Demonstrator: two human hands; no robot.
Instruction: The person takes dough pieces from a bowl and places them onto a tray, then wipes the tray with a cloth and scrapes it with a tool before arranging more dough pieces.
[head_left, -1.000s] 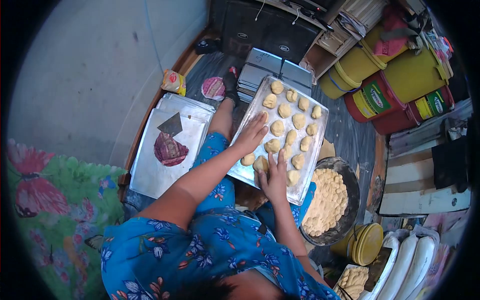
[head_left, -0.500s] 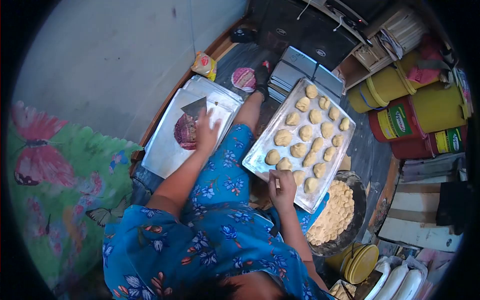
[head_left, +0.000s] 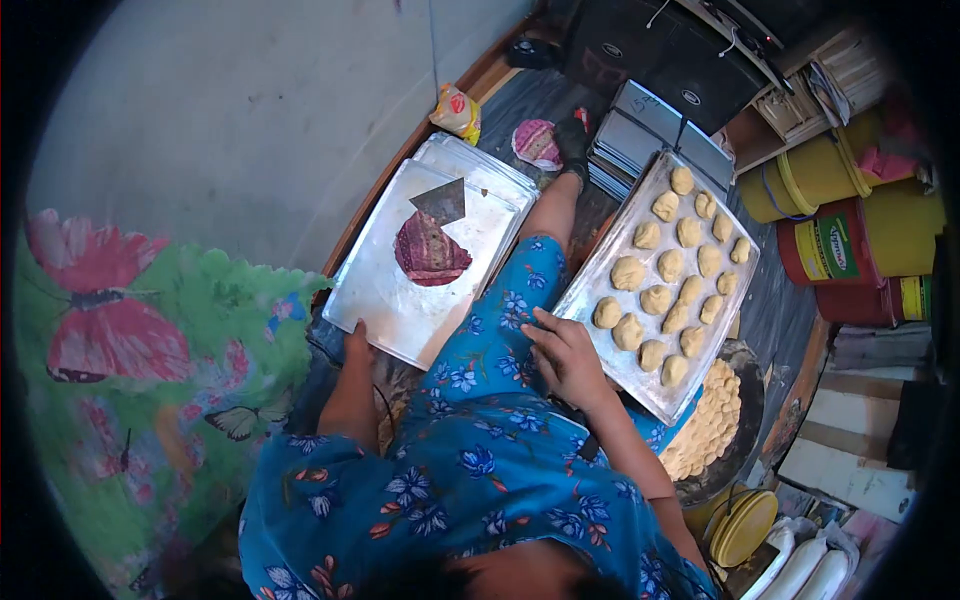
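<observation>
My left hand [head_left: 358,343] is at the near edge of the top baking tray [head_left: 375,300], gripping its rim; most of its fingers are hidden. On that tray lie a crumpled pink patterned cloth [head_left: 430,252] and a dark flat metal scraper [head_left: 441,202]. My right hand [head_left: 568,358] hovers over my lap, fingers apart and holding nothing, close to the left edge of a second tray [head_left: 590,290]. Several rounded dough pieces [head_left: 655,299] sit in rows on this second tray, which is tilted across my leg.
A dark basin [head_left: 752,400] full of small dough lumps [head_left: 710,425] stands under the dough tray's near right side. Stacked trays [head_left: 640,140] lean beyond it. Yellow and red buckets [head_left: 830,245] line the right; a plastic bag [head_left: 457,112] rests by the wall.
My left hand has moved back from beside the cloth and scraper to the tray's near edge. My right hand has left the dough tray's edge, its fingers spreading. The view has shifted.
</observation>
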